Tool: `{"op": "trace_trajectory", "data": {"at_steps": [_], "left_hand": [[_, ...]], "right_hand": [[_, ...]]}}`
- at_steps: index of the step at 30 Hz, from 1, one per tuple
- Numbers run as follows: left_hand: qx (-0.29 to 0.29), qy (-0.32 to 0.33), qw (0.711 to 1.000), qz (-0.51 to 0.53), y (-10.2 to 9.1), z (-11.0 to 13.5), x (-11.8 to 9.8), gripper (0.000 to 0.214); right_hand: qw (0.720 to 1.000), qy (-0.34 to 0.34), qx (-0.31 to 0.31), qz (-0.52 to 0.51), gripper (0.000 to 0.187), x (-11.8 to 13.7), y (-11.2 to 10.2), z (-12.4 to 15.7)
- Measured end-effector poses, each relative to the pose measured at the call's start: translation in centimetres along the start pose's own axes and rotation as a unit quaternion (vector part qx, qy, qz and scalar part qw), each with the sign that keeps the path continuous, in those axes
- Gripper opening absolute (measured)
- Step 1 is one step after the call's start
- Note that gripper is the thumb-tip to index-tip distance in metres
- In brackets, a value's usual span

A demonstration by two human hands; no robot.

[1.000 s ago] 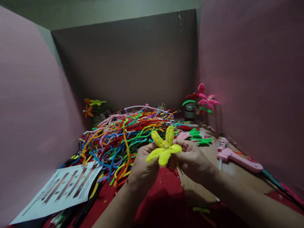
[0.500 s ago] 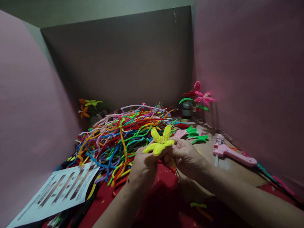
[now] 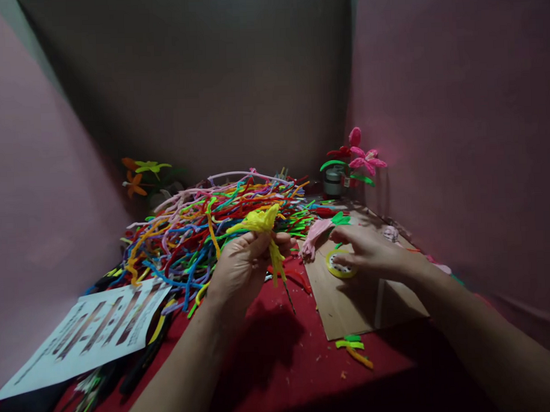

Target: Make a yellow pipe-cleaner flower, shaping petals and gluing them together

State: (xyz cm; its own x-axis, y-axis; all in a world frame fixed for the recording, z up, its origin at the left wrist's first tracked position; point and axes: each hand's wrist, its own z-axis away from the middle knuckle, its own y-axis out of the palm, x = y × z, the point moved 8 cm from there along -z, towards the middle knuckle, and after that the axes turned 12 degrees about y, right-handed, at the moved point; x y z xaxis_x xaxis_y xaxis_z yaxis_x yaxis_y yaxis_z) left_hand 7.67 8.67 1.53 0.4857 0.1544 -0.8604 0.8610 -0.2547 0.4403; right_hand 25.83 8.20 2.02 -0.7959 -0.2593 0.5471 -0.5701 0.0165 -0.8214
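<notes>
A yellow pipe-cleaner flower (image 3: 261, 219) is pinched in my left hand (image 3: 241, 264), petals up, with its yellow ends and a thin dark stem hanging below the fingers. My right hand (image 3: 371, 248) is over the cardboard, thumb and forefinger apart. Beneath its thumb lies a yellow ring-shaped roll (image 3: 330, 268) with a white, dark-dotted middle, which looks like a roll of tape. Whether the thumb touches it I cannot tell. Just left of that hand rests a pink pipe-cleaner bundle (image 3: 316, 236) with green leaves (image 3: 341, 218).
A big heap of coloured pipe cleaners (image 3: 199, 232) covers the back of the red cloth (image 3: 280, 362). Printed paper (image 3: 94, 332) lies at left. The cardboard sheet (image 3: 333, 312) sits at right, pipe-cleaner scraps (image 3: 352, 343) before it. Pink flowers (image 3: 367, 161) stand behind. My right arm mostly hides the glue gun.
My right hand has let go of the yellow flower and moved right, over the yellow roll. The flower has tipped from facing me to side-on in my left hand. The view has tilted down.
</notes>
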Motion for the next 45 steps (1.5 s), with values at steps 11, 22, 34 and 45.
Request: {"op": "trace_trajectory", "data": {"at_steps": [11, 22, 34, 45], "left_hand": [[-0.012, -0.013, 1.0, 0.017, -0.9, -0.8, 2.1, 0.014], [-0.031, -0.131, 0.99, 0.035, -0.3, 0.2, 4.5, 0.012], [0.081, -0.146, 0.986, -0.007, 1.9, 1.6, 4.8, 0.016], [0.015, -0.135, 0.991, -0.013, 1.7, 1.3, 4.4, 0.007]], "right_hand": [[0.991, 0.02, 0.004, 0.13, 0.041, -2.7, 3.6, 0.5], [0.961, 0.099, 0.084, -0.245, 0.041, -2.4, 1.1, 2.0], [0.909, 0.049, 0.186, -0.371, 0.046, 1.1, 2.3, 3.2], [0.898, 0.021, 0.218, -0.381, 0.042, 1.7, 3.4, 3.2]]}}
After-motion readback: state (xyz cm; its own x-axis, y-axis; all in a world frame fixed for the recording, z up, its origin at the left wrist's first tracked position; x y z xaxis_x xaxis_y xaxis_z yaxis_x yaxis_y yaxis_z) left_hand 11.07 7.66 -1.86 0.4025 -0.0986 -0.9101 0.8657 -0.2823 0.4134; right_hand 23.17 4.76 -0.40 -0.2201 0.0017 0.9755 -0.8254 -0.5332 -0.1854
